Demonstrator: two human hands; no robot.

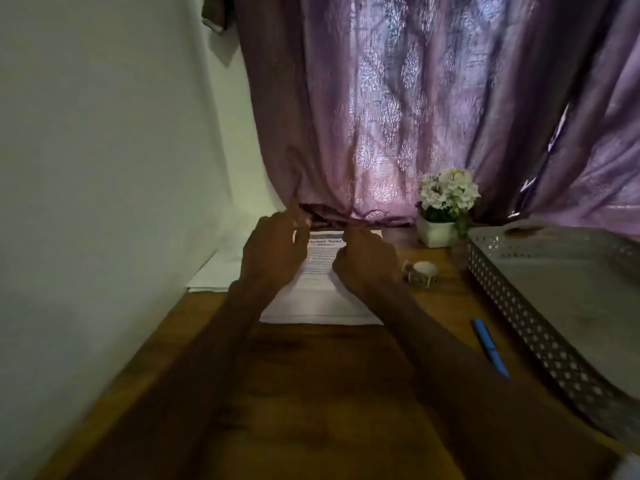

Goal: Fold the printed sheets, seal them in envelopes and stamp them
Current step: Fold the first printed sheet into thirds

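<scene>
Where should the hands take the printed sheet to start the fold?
Best at the sheet's two far corners, one hand each, reaching over it from the near side. It lies flat on the table with its heading at the far edge. The left hand and right hand hover there already; whether either touches the paper is unclear.

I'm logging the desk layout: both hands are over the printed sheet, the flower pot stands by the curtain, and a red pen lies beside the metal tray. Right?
Not quite: the pen is blue, not red, as the head view shows. The rest holds: left hand and right hand over the printed sheet, flower pot by the curtain, pen beside the metal tray.
</scene>
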